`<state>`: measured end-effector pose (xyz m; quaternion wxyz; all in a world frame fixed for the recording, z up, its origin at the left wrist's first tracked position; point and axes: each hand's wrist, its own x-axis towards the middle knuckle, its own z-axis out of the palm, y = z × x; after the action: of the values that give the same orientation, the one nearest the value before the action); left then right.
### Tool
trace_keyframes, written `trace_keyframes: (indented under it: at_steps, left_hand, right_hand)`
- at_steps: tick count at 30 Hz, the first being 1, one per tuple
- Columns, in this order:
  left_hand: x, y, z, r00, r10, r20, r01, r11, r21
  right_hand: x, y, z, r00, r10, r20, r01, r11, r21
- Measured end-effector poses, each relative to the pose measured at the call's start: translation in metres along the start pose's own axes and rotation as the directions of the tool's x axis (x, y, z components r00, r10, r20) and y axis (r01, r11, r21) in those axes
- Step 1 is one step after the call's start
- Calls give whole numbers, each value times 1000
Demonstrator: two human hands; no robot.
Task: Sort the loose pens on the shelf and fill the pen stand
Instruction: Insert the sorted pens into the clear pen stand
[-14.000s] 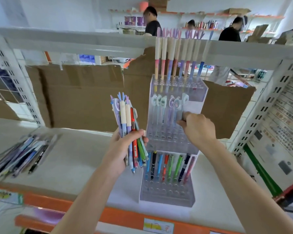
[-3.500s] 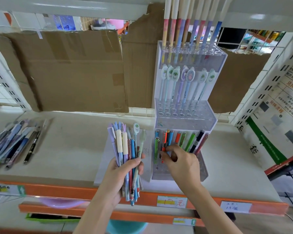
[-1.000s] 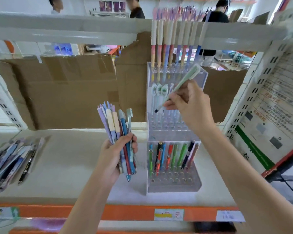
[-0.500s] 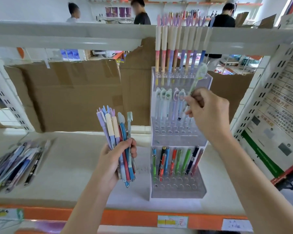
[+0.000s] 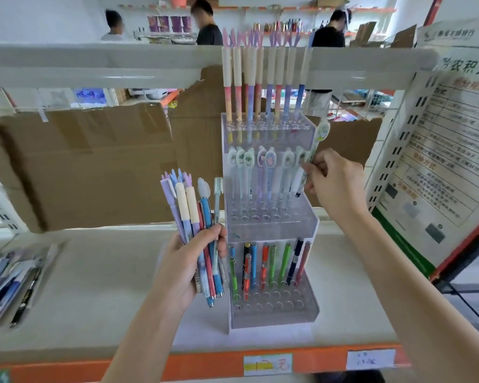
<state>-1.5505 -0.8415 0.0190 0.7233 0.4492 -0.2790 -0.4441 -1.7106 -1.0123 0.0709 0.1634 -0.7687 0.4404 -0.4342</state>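
Left hand: I am gripping a bundle of pens, upright, just left of the clear pen stand. Right hand: I am pinching a pale green pen at the stand's middle tier, right end. Loose pens are lying at the left edge of the white shelf. Cardboard is lining the back. An orange front edge is carrying a price label, writing unreadable; a Chinese notice is hanging right.

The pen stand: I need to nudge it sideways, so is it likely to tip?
Probably top-heavy: the pen stand is tall and narrow, with long pens standing on top. Its clear plastic likely slides easily on the smooth shelf. Push low.
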Motion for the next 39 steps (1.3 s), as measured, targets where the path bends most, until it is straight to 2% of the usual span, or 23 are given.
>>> trace_keyframes:
  at_steps: [5, 14, 23, 29, 36, 39]
  left_hand:
    - [-1, -1, -1, 1000, -4, 7, 4, 1000, 12]
    - [-3, -4, -2, 1000, 9, -8, -9, 998, 56]
    - [-6, -3, -3, 1000, -6, -11, 7, 999, 42]
    - [-7, -2, -3, 1000, -2, -7, 2, 999, 49]
    - [-10, -3, -5, 1000, -6, 0, 6, 999, 39]
    - [-12, -5, -10, 1000, -3, 13, 2, 998, 55]
  right_hand:
    - [-2, 16, 11, 993, 25, 113, -15, 996, -87]
    - [-2, 21, 16, 993, 3, 115, 13, 991, -134]
    - [-7, 23, 16, 997, -5, 81, 9, 999, -51]
    - [-9, 28, 19, 989, -24, 146, 37, 996, -84]
    - [-11, 29, 16, 992, 0, 124, 15, 993, -120]
    - [-21, 22, 11, 998, 26, 60, -21, 997, -79]
